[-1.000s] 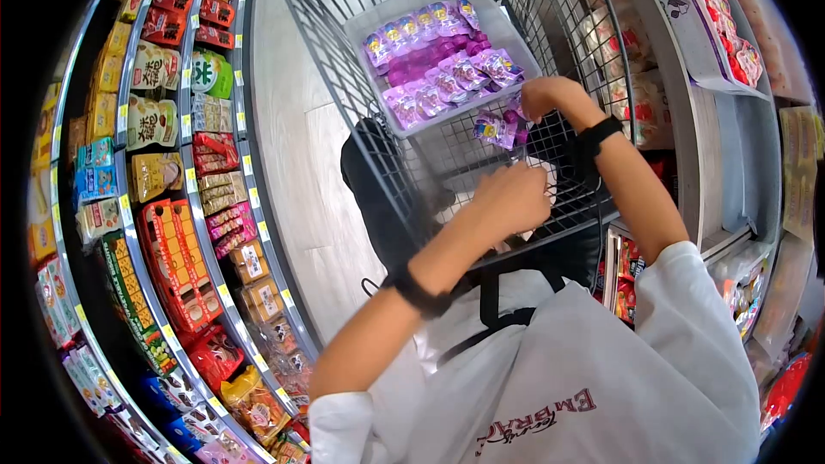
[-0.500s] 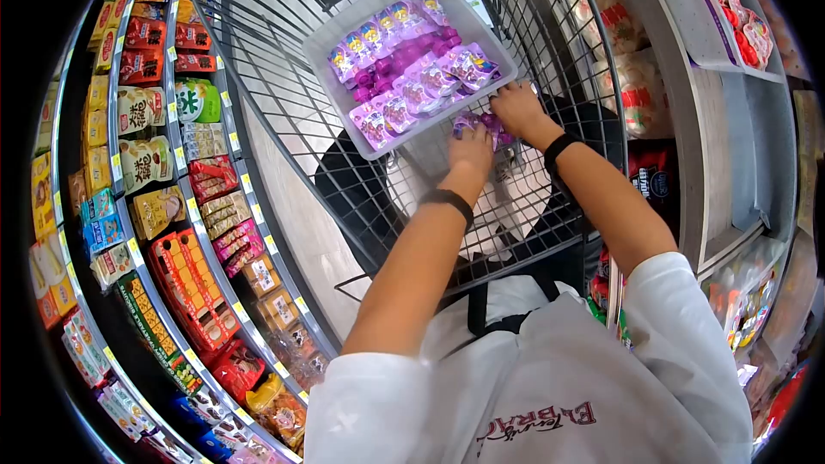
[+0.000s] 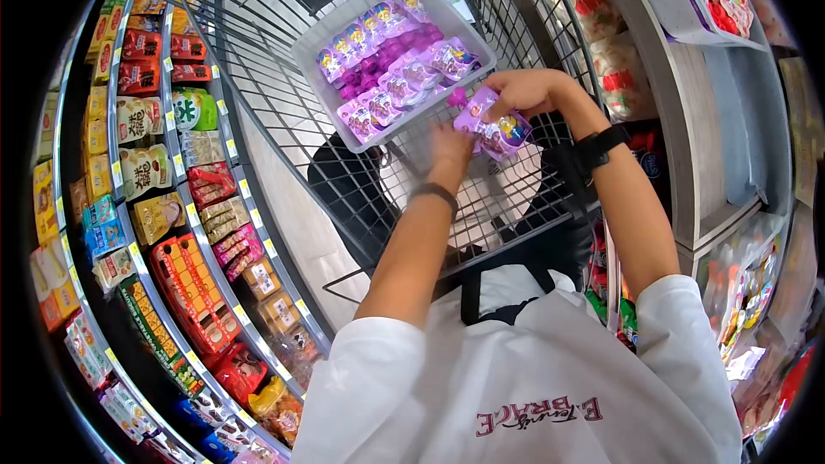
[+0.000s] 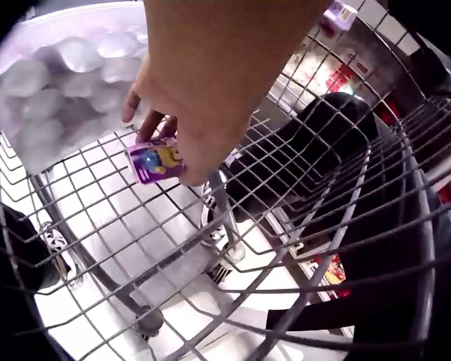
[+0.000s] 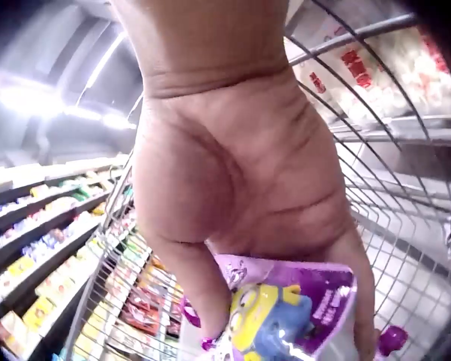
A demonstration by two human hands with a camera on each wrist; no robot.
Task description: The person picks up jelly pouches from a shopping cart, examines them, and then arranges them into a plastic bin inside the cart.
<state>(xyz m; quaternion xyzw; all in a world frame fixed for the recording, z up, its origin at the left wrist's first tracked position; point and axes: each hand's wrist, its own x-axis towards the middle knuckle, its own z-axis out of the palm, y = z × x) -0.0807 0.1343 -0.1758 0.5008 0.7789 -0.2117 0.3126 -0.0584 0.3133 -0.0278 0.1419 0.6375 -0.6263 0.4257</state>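
The right hand (image 3: 526, 90) is just beyond the near right corner of the clear plastic bin (image 3: 309, 77), with its fingers and thumb curled round a bundle of purple pouches (image 3: 491, 127) printed with a yellow cartoon figure. The bundle is lifted off the wire cart (image 3: 258, 77) and is outside the bin, close to its near edge. The left hand (image 3: 451, 144) is right below that same edge, beside the bundle. In the left wrist view its bent fingers (image 4: 146, 120) and thumb pinch a small purple pouch (image 4: 156, 162) above the cart's mesh floor; whether this pouch belongs to the bundle cannot be told. Inside the bin lie rows of matching pouches (image 3: 387, 69), packed side by side. The bin sits raised in the cart. Left of the bin, curved store shelves (image 3: 146, 163) carry rows of packaged snacks with price tags along their edges. Nearer than the bin, the person's white shirt (image 3: 516, 378) fills the bottom of the head view, and a black wristband (image 3: 597, 144) circles the right forearm.
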